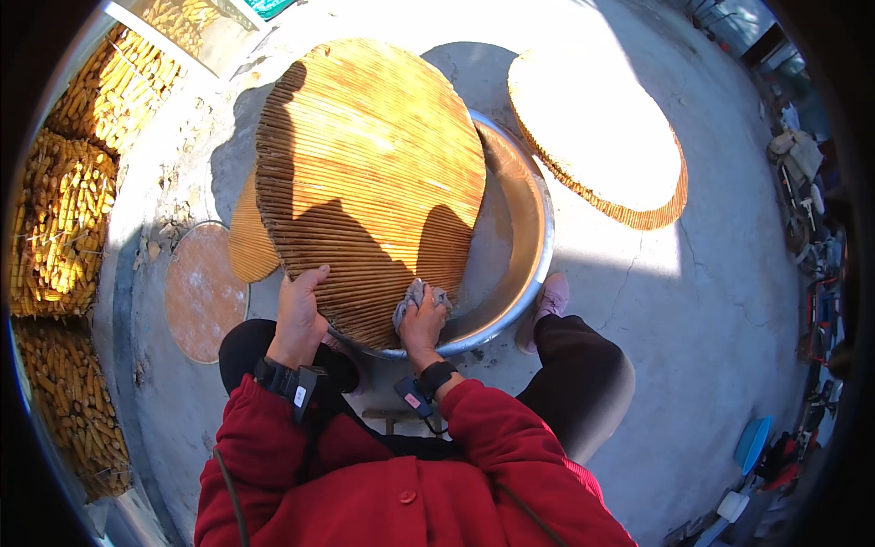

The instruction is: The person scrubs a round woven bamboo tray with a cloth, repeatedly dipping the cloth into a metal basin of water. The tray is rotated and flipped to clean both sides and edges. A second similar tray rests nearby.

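Note:
A large round tray of bound plant stalks (383,171) stands tilted over a wide metal basin (536,205). My left hand (301,314) grips its lower left rim, the thumb on the ribbed face. In my right hand (422,325) is a crumpled grey cloth (413,295), pressed against the stalks near the lower edge. Water seems to lie in the basin, though the tray hides much of the inside. Sunlight falls on the upper part of the tray, and shadows cross its lower part.
Another stalk tray (649,217) lies on the concrete to the right, glaring in the sun. At left are a smaller stalk mat (251,236), a round reddish board (207,294) and stacked corn cobs (65,225). A blue basin (753,441) and assorted clutter line the right side.

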### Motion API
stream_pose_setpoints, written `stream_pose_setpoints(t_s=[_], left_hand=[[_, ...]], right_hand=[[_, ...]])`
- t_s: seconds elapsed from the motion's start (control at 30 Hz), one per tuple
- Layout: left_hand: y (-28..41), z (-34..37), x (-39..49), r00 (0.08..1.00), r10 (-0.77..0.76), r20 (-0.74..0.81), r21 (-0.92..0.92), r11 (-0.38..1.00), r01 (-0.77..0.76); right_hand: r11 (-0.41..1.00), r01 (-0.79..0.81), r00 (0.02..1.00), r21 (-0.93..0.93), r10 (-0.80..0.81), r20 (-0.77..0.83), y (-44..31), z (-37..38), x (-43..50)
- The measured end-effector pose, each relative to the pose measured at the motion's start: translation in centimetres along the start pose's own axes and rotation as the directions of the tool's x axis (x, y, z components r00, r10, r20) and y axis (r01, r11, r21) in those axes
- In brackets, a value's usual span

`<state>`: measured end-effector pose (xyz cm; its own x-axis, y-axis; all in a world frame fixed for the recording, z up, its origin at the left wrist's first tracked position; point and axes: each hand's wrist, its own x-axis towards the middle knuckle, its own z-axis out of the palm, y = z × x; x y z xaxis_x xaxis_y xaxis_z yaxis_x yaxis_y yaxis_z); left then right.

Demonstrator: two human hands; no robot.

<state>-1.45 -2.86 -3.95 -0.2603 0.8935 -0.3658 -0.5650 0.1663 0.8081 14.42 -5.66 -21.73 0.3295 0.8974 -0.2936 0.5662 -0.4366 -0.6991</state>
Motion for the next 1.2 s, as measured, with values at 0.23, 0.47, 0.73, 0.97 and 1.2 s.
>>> stream_pose_setpoints(t_s=[0.23, 0.47, 0.73, 0.97, 1.2], left_hand=[[0.5, -0.1, -0.4, 0.998, -0.05, -0.032, -0.016, 0.999, 0.049], [0.1, -1.7, 0.4, 0.979, -0.088, -0.184, 0.019, 0.995, 0.093], [-0.1, -2.2, 0.3, 0.991, -0.047, -0.123, 0.059, 0.997, 0.055], [0.4, -1.2, -0.1, 0.975, -0.023, -0.221, 0.062, 0.997, 0.038], [1.0, -0.3, 0.0, 0.948, -0.005, -0.319, 0.094, 0.995, 0.037]], right_hand=[[0.958, -0.276, 0.96, 0.077, 0.271, 0.066, 2.7, 1.0, 4.6], [0.929, -0.369, 0.925, -0.021, 0.37, 0.084, 12.4, 4.7, 15.6], [0.911, -0.363, 0.931, -0.196, 0.349, -0.102, 7.3, 1.5, 13.9], [0.927, 0.373, 0.916, 0.039, -0.361, -0.176, -1.7, 0.2, 10.6], [0.998, -0.018, 0.999, -0.054, 0.016, -0.043, 7.5, 3.4, 21.2]])
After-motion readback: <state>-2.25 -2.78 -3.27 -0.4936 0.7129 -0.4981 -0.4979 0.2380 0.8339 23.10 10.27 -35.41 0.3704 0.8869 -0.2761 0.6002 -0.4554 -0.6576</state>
